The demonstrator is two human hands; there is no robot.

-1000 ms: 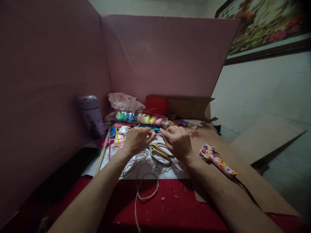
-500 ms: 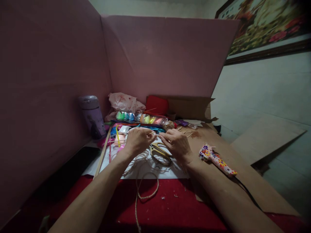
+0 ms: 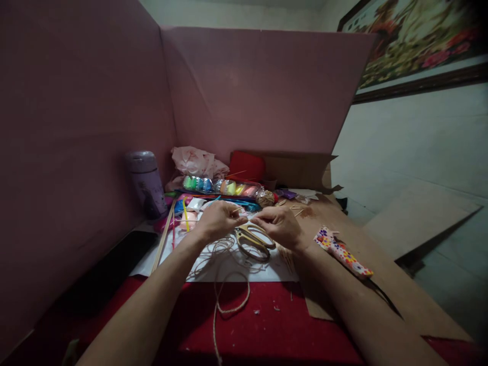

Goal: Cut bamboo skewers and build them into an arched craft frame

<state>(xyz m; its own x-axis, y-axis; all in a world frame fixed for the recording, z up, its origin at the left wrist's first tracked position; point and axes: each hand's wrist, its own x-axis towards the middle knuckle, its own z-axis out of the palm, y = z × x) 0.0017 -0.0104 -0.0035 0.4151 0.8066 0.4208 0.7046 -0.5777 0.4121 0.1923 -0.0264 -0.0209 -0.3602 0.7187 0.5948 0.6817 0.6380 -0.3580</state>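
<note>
Over the white paper, my left hand is closed in a pinch on a thin wooden stick, whose one end sticks out to the left. A pale tip also shows above its thumb. My right hand is closed too, fingertips pinched just right of the left ones; what they hold is too small to make out. Beneath the hands lie gold-handled scissors. Loose twine trails from the paper onto the red cloth.
A purple bottle stands at left by a dark flat object. Packs of coloured clay and a twine ball lie behind. On the cardboard at right rests a flower-patterned glue gun with its cord. Pink panels rise around.
My right hand has shifted slightly right and down, widening the gap between the two sets of fingertips. My left hand stays nearly in place, still pinching.
</note>
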